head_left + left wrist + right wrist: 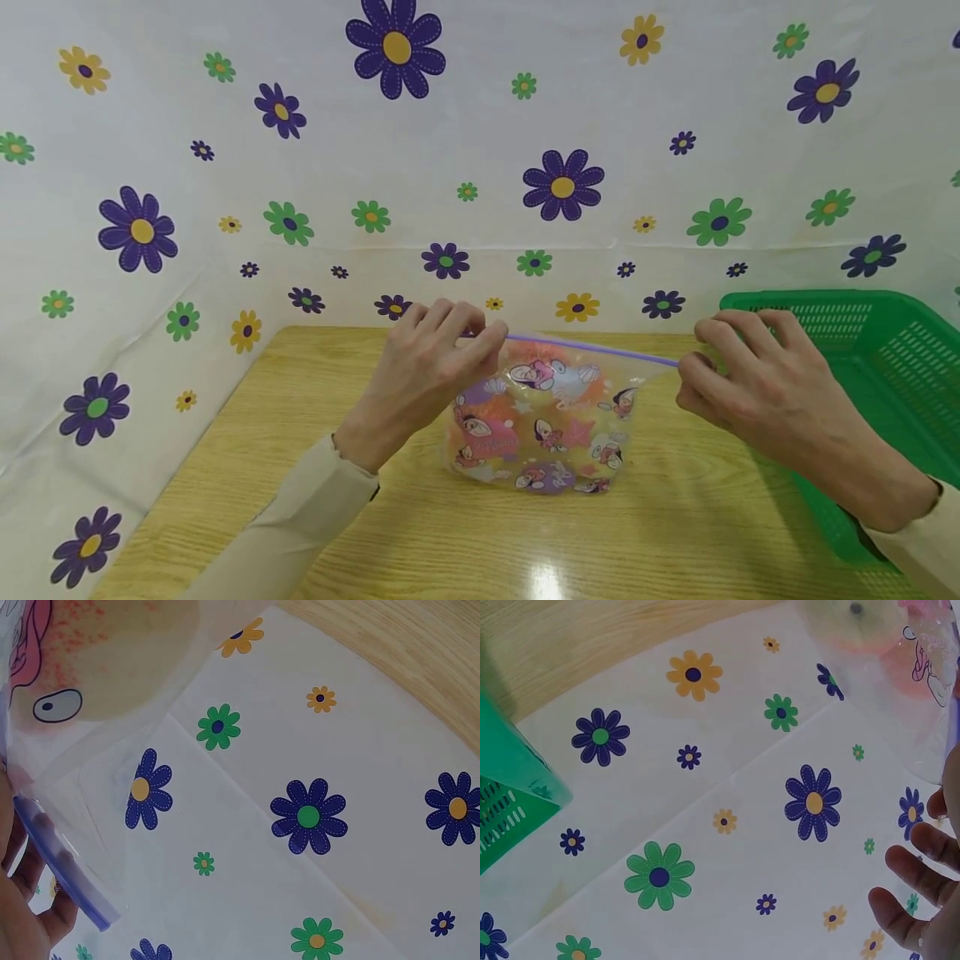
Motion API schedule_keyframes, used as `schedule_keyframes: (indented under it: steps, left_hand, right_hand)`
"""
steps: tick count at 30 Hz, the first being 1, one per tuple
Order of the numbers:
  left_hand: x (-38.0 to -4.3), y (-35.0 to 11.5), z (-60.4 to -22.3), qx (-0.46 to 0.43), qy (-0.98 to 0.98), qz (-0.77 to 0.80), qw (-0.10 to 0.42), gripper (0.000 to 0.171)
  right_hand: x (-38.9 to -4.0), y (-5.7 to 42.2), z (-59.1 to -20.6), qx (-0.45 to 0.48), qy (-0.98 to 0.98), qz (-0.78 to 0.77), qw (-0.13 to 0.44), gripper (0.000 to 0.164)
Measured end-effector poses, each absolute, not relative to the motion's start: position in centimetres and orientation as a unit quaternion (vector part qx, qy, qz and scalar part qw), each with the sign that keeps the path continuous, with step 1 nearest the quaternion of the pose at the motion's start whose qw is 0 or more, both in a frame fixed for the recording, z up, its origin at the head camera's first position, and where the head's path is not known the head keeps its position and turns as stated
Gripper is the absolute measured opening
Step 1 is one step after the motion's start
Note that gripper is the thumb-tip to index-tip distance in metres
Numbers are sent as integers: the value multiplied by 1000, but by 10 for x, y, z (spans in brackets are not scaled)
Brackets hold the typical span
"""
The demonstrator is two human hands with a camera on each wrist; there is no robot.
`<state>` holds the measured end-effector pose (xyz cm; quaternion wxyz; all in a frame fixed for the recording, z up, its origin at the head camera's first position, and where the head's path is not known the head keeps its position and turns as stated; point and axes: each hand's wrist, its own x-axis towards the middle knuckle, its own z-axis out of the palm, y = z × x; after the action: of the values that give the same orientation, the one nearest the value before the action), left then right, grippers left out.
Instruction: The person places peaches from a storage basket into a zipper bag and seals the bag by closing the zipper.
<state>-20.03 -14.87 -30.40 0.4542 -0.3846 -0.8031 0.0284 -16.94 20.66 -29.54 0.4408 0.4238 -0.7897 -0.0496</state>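
Note:
A clear zip bag (549, 433) printed with pink and purple cartoon figures and shells stands on the table, held up by its top edge. Round yellow-and-red things (855, 626), like fruit, show through the plastic; their exact kind is unclear. My left hand (438, 358) grips the purple zip strip (592, 347) towards its left end. At the strip's right end, my right hand (765, 383) pinches the corner between thumb and forefinger, the other fingers loosely bent in the right wrist view. The strip runs taut between both hands, sloping slightly down to the right.
A green plastic basket (832, 297) with slotted walls stands at the right, under and beyond my right forearm. The wooden table (300, 467) ends at the back and left against a white cloth (465, 142) printed with flowers.

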Motion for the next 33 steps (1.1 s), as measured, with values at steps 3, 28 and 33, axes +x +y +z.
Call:
schedule_keyframes:
  steps: [3,28,33]
  left_hand:
    - [-200,-149,-305,-388,-801,25,455,16]
    - [-201,-149,-304,-386,-800,6,459,13]
    - [-201,-150,-305,-385,-800,2,460,11]
  right_hand:
    - [-170,205,-293,420,-789,-54,444,48]
    - [-170,205,-286,426,-813,-110,382,31]
    - [-168,204,-286,419,-819,-117,374,67]
